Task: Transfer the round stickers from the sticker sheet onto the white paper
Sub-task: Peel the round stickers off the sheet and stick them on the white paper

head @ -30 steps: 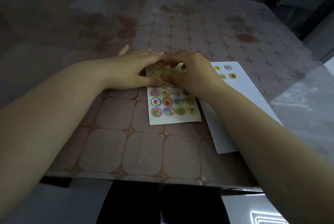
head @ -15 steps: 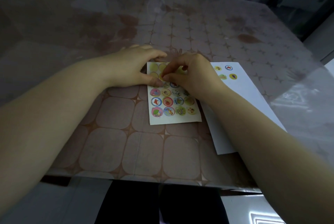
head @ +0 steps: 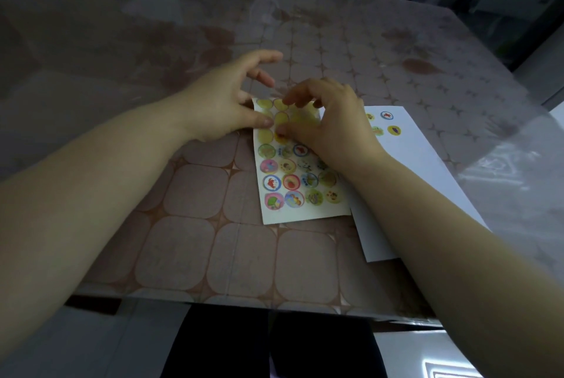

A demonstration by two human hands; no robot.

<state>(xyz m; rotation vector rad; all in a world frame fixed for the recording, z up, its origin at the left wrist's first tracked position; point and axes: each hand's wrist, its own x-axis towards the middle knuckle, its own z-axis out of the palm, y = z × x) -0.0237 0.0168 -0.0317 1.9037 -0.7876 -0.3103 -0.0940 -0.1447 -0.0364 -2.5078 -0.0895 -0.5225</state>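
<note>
The sticker sheet [head: 305, 212] lies on the table in front of me, with several colourful round stickers in its lower rows and bare yellowish circles at the top. My left hand [head: 225, 105] presses its thumb on the sheet's upper left edge, the other fingers spread apart. My right hand [head: 329, 124] covers the sheet's upper right, and its thumb tip rests on a red round sticker [head: 279, 135] in the third row. The white paper [head: 427, 170] lies to the right, partly under my right arm, with several stickers stuck at its top [head: 387, 116].
The table [head: 189, 194] has a patterned brown cloth under a clear glossy cover. Its near edge runs just below my forearms. A dark gap and pale furniture show beyond the far right corner.
My left hand's fingers have lifted and spread off the sheet's top, leaving only the thumb pressing. My right fingers have opened a little over the top rows, thumb now at the red sticker.
</note>
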